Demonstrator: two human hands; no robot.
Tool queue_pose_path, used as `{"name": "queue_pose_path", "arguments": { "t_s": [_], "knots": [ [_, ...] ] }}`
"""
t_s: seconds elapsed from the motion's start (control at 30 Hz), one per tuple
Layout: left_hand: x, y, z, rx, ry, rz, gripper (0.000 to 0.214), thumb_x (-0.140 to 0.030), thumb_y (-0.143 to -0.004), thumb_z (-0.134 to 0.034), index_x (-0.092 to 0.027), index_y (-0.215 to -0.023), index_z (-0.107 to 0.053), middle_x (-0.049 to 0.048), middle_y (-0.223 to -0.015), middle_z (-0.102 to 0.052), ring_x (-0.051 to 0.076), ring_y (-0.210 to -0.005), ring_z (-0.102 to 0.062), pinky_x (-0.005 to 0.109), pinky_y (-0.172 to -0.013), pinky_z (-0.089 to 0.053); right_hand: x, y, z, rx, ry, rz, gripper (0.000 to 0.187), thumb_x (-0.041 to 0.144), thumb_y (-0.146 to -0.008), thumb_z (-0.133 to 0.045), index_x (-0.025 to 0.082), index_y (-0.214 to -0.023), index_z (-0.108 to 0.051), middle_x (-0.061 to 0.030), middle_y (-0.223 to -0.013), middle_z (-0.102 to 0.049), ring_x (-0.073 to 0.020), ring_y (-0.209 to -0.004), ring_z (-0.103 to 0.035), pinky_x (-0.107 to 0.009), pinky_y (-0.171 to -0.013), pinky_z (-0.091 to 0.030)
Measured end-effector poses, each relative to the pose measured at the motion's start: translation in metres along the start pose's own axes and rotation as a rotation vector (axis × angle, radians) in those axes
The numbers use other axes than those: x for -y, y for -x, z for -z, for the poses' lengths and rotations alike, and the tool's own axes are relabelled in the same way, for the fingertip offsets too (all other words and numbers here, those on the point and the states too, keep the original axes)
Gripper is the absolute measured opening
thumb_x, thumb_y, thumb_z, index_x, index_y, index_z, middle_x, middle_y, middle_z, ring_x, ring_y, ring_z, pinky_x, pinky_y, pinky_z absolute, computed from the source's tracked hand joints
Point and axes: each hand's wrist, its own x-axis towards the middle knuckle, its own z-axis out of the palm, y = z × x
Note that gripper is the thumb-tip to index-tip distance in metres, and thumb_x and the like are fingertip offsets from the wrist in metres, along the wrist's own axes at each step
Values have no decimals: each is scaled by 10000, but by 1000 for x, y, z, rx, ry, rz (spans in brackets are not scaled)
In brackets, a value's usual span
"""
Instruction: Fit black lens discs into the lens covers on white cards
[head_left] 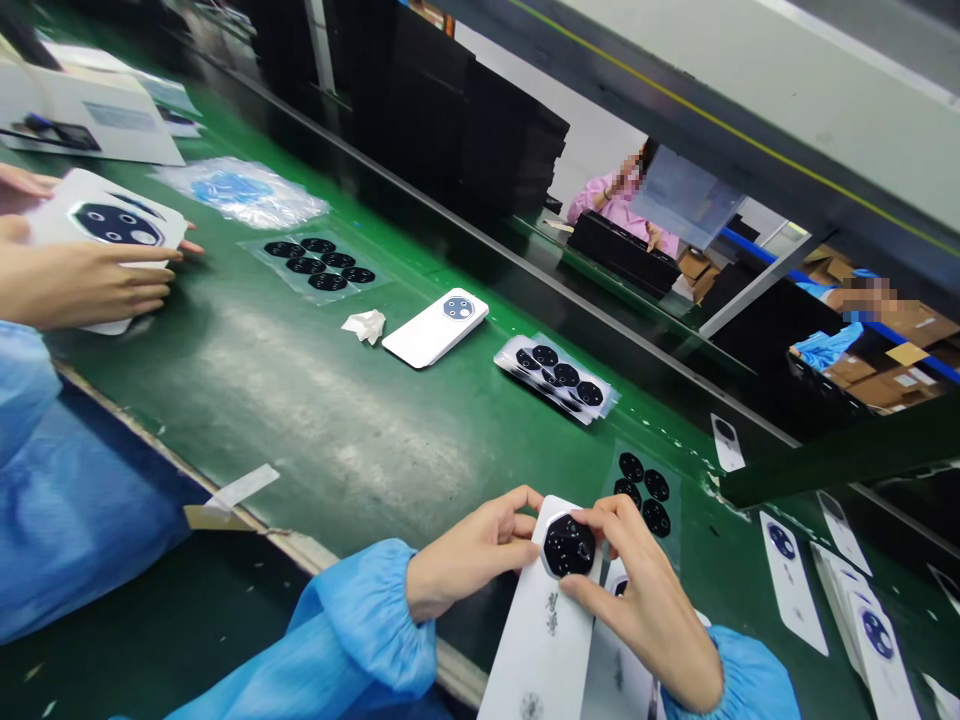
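A white phone back panel (536, 640) with dark lettering lies tilted before me at the table's front edge. My left hand (480, 550) is closed, fingertips and thumb pinching the panel's upper left edge. Over the camera area at its top sits a black camera sticker (568, 546) with small holes. My right hand (641, 590) has its thumb and fingers closed at the sticker's right edge, pressed on the sticker. Partly under my right hand, another white panel (619, 670) shows. Just beyond, a clear sheet of black stickers (643, 490) lies on the green table.
A co-worker's hands (82, 270) hold another white panel at the left. Farther along the green table (315, 410) lie a sticker sheet (319, 265), crumpled paper (365, 326), a white phone panel (436, 328) and a sticker stack (556, 377). Several panels (795, 580) lie right, near a green post (840, 450).
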Motion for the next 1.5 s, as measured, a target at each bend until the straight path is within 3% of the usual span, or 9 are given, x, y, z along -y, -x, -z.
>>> {"name": "queue_pose_path", "arguments": {
  "t_s": [1.13, 1.5],
  "knots": [
    [2, 0, 1, 0, -3, 3, 313, -309, -755, -669, -180, -944, -456, 14, -811, -662, 156, -729, -626, 292, -695, -459, 3, -1, 1, -22, 91, -6, 328, 74, -735, -595, 230, -1015, -524, -14, -944, -469, -177, -832, -523, -320, -734, -480],
    [3, 0, 0, 5, -43, -17, 342, -368, -776, -661, -181, -967, -448, 26, -840, -661, 150, -748, -608, 278, -694, -446, 5, -4, 0, -96, 279, 79, 348, 18, -664, -678, 205, -936, -567, -14, -875, -477, -184, -775, -534, -315, -642, -493]
  ]
}}
